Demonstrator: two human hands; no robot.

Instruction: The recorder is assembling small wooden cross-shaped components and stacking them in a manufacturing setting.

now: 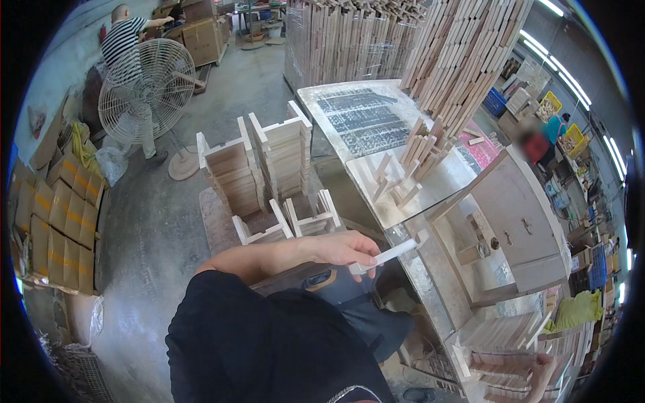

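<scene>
My left hand [346, 248] is closed around one end of a pale wooden strip [393, 254]. The strip's far end, with a short crosswise part, hangs by the edge of the worktable. At the lower right my right hand [541, 368] is among stacked wooden pieces [500, 366]. Its fingers are too small and unclear to show whether it grips one. Left of my left arm stand tall stacks of U-shaped wooden frames [232, 174], with lower stacks [263, 228] nearer to me.
The worktable [373, 151] carries upright bundles of wooden sticks [463, 54] and a tilted board fixture [517, 228]. A large fan [146, 91] stands at the far left, near a person in a striped shirt [123, 41]. Cardboard boxes [64, 221] line the left wall.
</scene>
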